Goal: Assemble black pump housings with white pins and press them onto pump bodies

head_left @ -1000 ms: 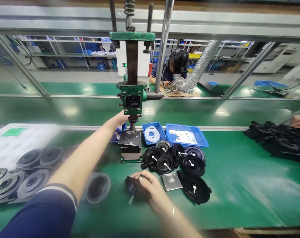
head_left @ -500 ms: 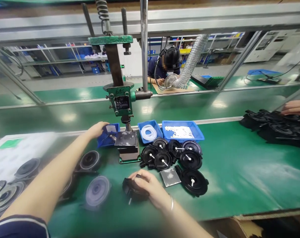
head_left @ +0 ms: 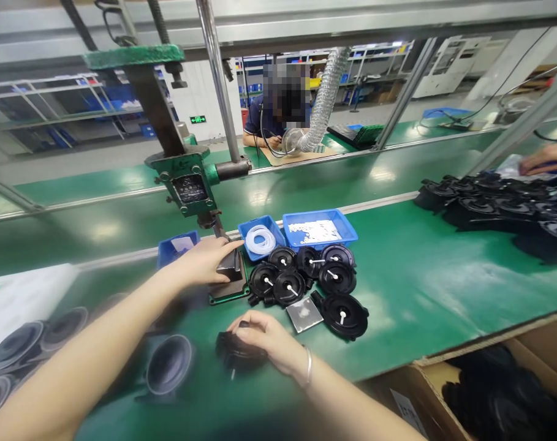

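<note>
Left hand (head_left: 204, 260) has come from the small blue bin (head_left: 174, 245) to the press block (head_left: 231, 269), fingers stretched; I cannot tell whether it holds anything. Right hand (head_left: 264, 340) clasps a black round housing (head_left: 234, 356) on the belt; loading the press seems underway, and the next move wants careful seating.

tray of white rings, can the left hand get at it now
Probably yes: the left hand lies on the press block, right beside the tray of white rings, whose open top has nothing over it.

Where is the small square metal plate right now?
In the head view the metal plate lies flat on the green belt near the middle, between the right hand gripping a black part and a large black disc.
</note>
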`<state>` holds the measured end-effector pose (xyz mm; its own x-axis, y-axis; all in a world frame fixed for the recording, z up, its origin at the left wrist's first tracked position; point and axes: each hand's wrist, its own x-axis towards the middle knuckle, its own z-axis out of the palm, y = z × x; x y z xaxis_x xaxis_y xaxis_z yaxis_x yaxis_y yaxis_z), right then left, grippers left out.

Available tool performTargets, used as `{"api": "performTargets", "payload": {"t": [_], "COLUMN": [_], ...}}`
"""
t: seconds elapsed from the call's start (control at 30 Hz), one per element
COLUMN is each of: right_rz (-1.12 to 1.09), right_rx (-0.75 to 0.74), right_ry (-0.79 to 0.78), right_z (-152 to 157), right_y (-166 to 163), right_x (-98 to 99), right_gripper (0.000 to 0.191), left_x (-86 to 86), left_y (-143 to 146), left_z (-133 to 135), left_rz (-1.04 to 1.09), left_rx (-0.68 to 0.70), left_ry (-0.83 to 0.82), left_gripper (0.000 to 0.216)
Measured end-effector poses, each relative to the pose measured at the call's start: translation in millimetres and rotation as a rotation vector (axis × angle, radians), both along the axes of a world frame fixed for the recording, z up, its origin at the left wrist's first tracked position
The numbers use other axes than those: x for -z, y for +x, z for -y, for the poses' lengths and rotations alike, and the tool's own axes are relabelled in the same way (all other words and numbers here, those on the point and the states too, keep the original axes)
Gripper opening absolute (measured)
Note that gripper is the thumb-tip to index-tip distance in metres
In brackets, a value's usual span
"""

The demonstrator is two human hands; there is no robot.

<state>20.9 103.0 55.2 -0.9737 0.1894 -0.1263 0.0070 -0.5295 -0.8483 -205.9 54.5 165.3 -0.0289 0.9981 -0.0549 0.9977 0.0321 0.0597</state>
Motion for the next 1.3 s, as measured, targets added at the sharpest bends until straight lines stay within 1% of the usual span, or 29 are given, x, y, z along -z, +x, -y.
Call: {"api": "performTargets", "payload": {"t": [0.1,0.23,0.37,0.6,0.77,0.83,0.93,1.17,1.3], "right_rz": [0.009,0.040,0.045,0.014,-0.030,-0.047,-0.087,-0.186,-0.194], "right_rx": [-0.002,-0.015,-0.028,-0.038,-0.056,-0.034,0.040,0.166,0.204], "right_ry": [-0.028,-0.043,-0.052,-0.076,-0.103,-0.103,-0.081,0.045,0.018], "right_z": [0,0,0,1,0,-1,-3,-6,-5], "right_y": [1,0,-2,1,2,3,4,8,10], "right_x": [-0.4,3.1,8.0,10.2,9.5,8.5,6.8,4.9,1.3], "right_gripper": [0.041,0.044,0.045,0.042,0.036,0.032,0.028,0.027,0.024], "left_x": [6.5,10.3,11.1,9.9,8.3,8.6,10.2,14.4,15.3], "left_y": [1,-1,1,0,2,2,1,-3,-4], "left_z": [-9,-10,-9,-13,-17,-17,-17,-17,-17], "left_rz": [-0.073,-0.048,-0.009,0.033,0.046,0.027,-0.004,-0.024,-0.028], "left_rx": [-0.027,-0.077,-0.105,-0.103,-0.129,-0.113,-0.075,-0.071,-0.055], "left_ry": [-0.001,0.018,0.017,-0.015,-0.006,0.001,0.009,0.026,0.029], "left_gripper": [0.087,0.085,0.082,0.085,0.078,0.078,0.077,0.075,0.076]}}
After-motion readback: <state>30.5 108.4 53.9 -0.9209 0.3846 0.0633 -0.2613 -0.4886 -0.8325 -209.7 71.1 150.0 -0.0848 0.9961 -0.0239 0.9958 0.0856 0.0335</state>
